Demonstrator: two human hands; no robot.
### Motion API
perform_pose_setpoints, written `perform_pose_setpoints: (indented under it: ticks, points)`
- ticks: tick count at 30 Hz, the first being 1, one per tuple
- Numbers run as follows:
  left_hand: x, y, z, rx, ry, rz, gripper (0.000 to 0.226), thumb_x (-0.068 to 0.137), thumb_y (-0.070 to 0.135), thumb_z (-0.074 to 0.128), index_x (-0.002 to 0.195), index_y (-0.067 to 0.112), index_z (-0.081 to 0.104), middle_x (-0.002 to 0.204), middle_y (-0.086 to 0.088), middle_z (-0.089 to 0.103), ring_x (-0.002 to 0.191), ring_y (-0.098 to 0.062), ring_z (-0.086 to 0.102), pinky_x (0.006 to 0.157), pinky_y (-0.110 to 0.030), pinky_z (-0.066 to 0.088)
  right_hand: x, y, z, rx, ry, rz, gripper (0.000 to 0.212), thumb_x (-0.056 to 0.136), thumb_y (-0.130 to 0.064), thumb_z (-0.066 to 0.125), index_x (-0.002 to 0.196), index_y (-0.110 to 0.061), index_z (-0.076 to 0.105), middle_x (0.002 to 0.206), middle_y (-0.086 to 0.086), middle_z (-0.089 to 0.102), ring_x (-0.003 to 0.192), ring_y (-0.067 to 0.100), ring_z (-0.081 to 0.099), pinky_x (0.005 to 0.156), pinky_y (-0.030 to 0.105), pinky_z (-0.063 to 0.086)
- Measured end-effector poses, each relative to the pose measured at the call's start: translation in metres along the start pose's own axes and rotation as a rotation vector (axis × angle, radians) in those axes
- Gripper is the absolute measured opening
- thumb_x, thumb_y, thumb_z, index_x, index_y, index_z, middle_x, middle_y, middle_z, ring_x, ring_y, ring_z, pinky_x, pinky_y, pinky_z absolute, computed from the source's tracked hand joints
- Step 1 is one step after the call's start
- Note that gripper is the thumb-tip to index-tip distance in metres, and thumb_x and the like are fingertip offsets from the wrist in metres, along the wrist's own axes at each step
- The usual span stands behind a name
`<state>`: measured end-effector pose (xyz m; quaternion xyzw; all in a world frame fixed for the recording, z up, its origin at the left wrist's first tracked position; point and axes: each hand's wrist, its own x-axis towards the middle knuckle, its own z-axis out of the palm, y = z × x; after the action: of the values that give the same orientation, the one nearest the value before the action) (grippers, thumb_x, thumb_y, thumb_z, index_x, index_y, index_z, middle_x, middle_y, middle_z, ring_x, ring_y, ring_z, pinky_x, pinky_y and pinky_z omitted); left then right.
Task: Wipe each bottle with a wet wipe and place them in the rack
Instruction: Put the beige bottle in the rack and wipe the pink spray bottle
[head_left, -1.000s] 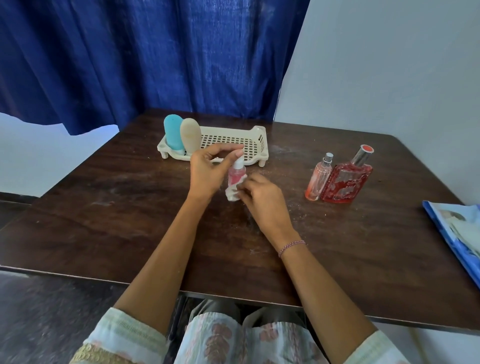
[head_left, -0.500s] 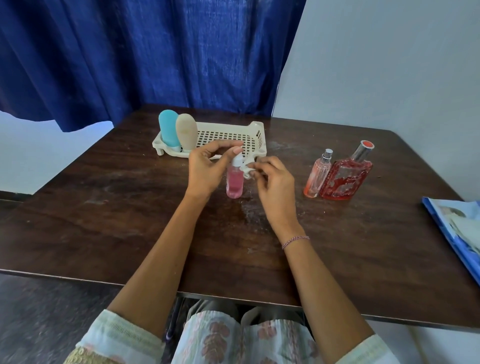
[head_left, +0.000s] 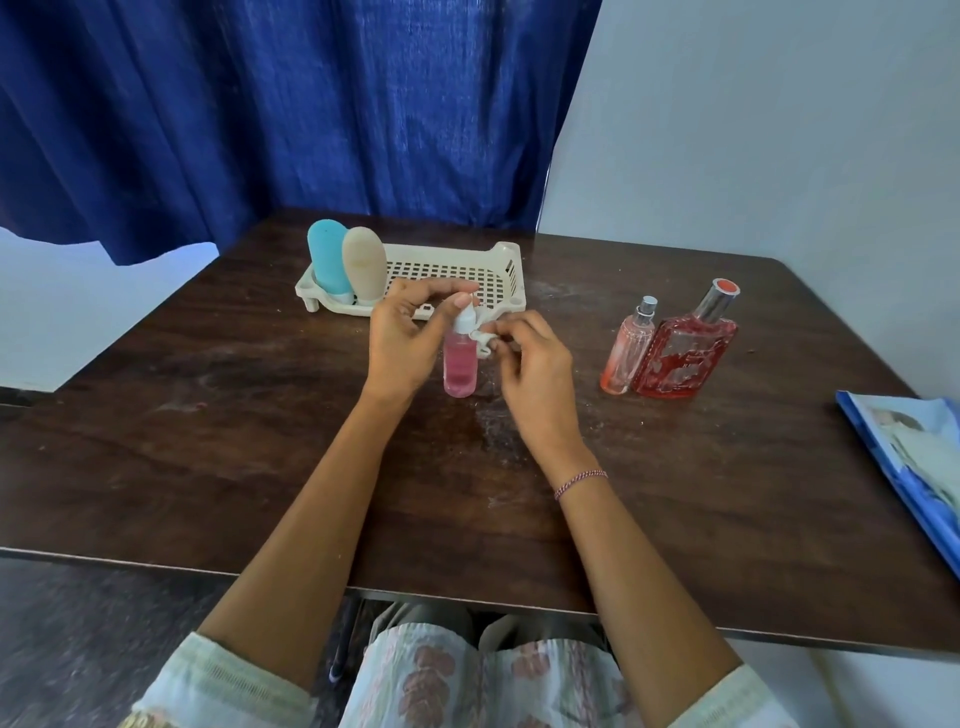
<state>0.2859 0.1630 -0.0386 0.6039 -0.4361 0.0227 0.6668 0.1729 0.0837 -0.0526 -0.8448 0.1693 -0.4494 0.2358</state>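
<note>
A small pink bottle (head_left: 460, 364) with a white cap stands upright on the dark wooden table (head_left: 260, 467). My left hand (head_left: 402, 338) holds it at the cap, with the thumb and fingers curled round the top. My right hand (head_left: 530, 364) pinches a small crumpled white wet wipe (head_left: 483, 345) just right of the bottle's neck. Behind them sits the cream rack (head_left: 506, 270), with a blue bottle (head_left: 327, 262) and a beige bottle (head_left: 363, 265) standing at its left end. A slim pink spray bottle (head_left: 626, 353) and a red square bottle (head_left: 683, 353) stand to the right.
A blue packet (head_left: 914, 457) lies at the table's right edge. A blue curtain hangs behind the table and a grey wall rises on the right. White dust marks the tabletop near the hands. My lap shows below the table's near edge.
My right hand moved the wipe from the bottle's lower body up to beside its neck, uncovering the pink body. My left hand kept its hold on the cap.
</note>
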Motion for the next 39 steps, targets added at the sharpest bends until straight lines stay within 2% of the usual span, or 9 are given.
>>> perform_pose_setpoints:
  ticks: [4,8,14,17,19,23,29,35,39]
  points:
    - [-0.001,-0.001,0.0,-0.023,-0.003,-0.009,0.019,0.088,0.019,0.065,0.096,0.035,0.067,0.098,0.017,0.068,0.102,-0.025,0.061,0.09,-0.039,0.05,0.006,0.001,0.002,0.08,-0.04,0.067,0.022,0.088,0.006,0.052,0.104,-0.001,0.065,0.107,0.007,0.061,0.097,0.006,0.053,0.091,0.008,0.041]
    - [-0.001,-0.001,0.0,-0.053,0.004,-0.013,0.016,0.087,0.022,0.066,0.097,0.034,0.068,0.097,0.018,0.069,0.101,-0.022,0.062,0.091,-0.044,0.049,0.016,0.003,0.004,0.19,-0.204,0.156,0.029,0.09,0.006,0.047,0.113,-0.002,0.061,0.113,0.006,0.058,0.109,0.015,0.052,0.1,0.023,0.041]
    - [0.0,-0.001,0.0,-0.047,0.006,-0.018,0.02,0.088,0.015,0.065,0.097,0.032,0.067,0.091,0.027,0.068,0.099,-0.012,0.062,0.09,-0.041,0.049,0.035,0.007,-0.003,0.38,-0.533,0.339,0.032,0.097,-0.003,0.039,0.125,-0.002,0.055,0.121,-0.001,0.046,0.12,0.015,0.042,0.105,0.023,0.033]
    - [-0.001,-0.002,0.0,-0.028,0.005,-0.019,0.022,0.088,0.018,0.066,0.095,0.039,0.066,0.092,0.028,0.068,0.101,-0.018,0.06,0.089,-0.041,0.049,0.029,0.009,-0.004,0.434,-0.467,0.375,0.029,0.095,-0.009,0.048,0.122,-0.002,0.059,0.114,-0.005,0.047,0.117,0.014,0.046,0.104,0.029,0.04]
    - [-0.001,-0.002,0.001,-0.022,0.008,-0.011,0.021,0.087,0.017,0.066,0.095,0.037,0.067,0.094,0.023,0.068,0.101,-0.017,0.061,0.089,-0.036,0.049,0.018,0.005,-0.001,0.382,-0.279,0.358,0.028,0.09,-0.015,0.059,0.115,-0.003,0.064,0.105,-0.005,0.054,0.105,0.013,0.054,0.093,0.028,0.048]
    - [-0.002,0.001,0.002,-0.089,0.008,-0.054,0.016,0.087,0.01,0.065,0.098,0.021,0.069,0.095,0.014,0.069,0.096,-0.003,0.063,0.087,-0.021,0.05,-0.005,-0.013,0.007,0.224,0.032,0.292,0.031,0.073,-0.015,0.079,0.101,-0.006,0.068,0.089,0.001,0.066,0.069,-0.002,0.059,0.066,0.005,0.046]
    - [-0.004,0.002,0.001,-0.08,0.001,-0.047,0.015,0.088,0.011,0.064,0.101,0.019,0.067,0.097,0.013,0.069,0.098,-0.003,0.065,0.084,-0.017,0.05,-0.007,-0.021,0.008,0.125,0.116,0.151,0.02,0.073,-0.009,0.078,0.088,-0.009,0.064,0.089,0.001,0.063,0.069,0.0,0.057,0.067,0.006,0.046]
    - [-0.003,0.004,0.003,-0.088,0.019,-0.071,0.015,0.087,0.01,0.065,0.099,0.019,0.068,0.095,0.014,0.068,0.096,0.003,0.063,0.084,-0.013,0.048,-0.013,-0.011,0.012,0.02,-0.102,0.231,0.028,0.071,-0.007,0.079,0.072,-0.02,0.054,0.082,-0.002,0.056,0.067,0.006,0.054,0.068,0.02,0.05]
    - [-0.003,0.004,0.002,-0.078,0.012,-0.071,0.016,0.087,0.011,0.065,0.1,0.021,0.068,0.096,0.015,0.068,0.097,0.0,0.064,0.086,-0.017,0.05,-0.012,-0.016,0.012,0.066,0.051,0.135,0.019,0.074,-0.008,0.076,0.082,-0.013,0.059,0.089,0.0,0.058,0.075,0.007,0.058,0.07,0.02,0.051]
